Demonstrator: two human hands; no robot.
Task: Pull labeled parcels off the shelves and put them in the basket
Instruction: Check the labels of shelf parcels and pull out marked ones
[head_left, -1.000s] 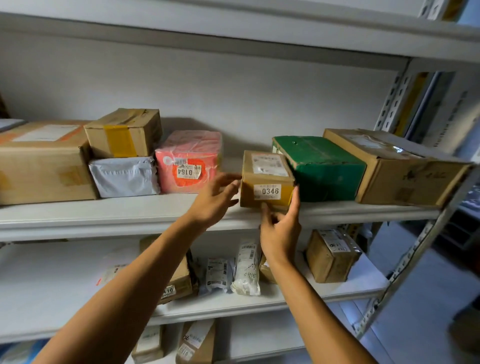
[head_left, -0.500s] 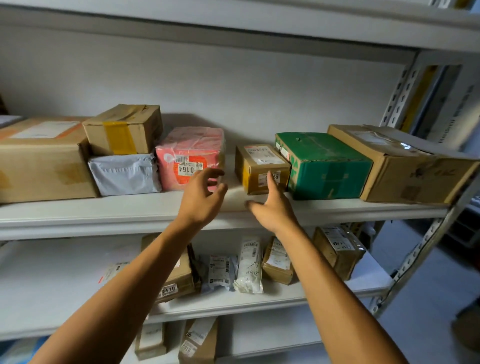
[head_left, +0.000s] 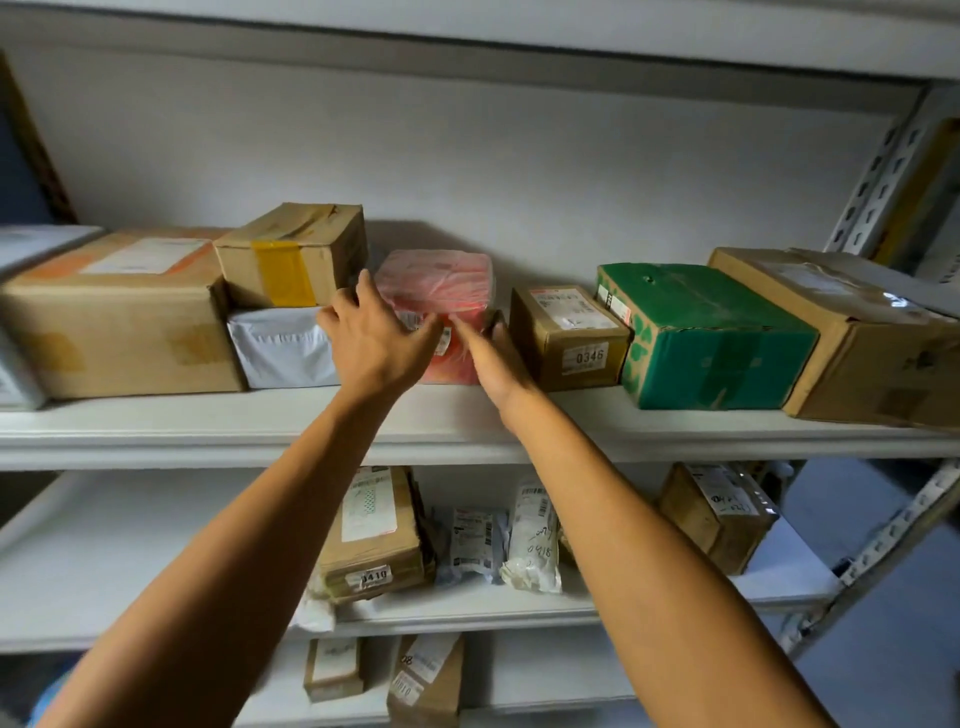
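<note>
The pink plastic-wrapped parcel is seen on the upper white metal shelf, between a white poly mailer and the small brown cardboard box labelled 0346. It is touched on its front by the left hand with spread, straight fingers. The right hand is laid against its right side, also uncurled it seems, though its fingertips are partly hidden.

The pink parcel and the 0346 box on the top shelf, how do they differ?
The pink parcel is wrapped in shiny pink plastic; the 0346 box is bare brown cardboard. Both hands reach to the pink parcel and hide its label; the 0346 box stands untouched with its number plain. The pink parcel looks taller. Both sit on one shelf.
</note>
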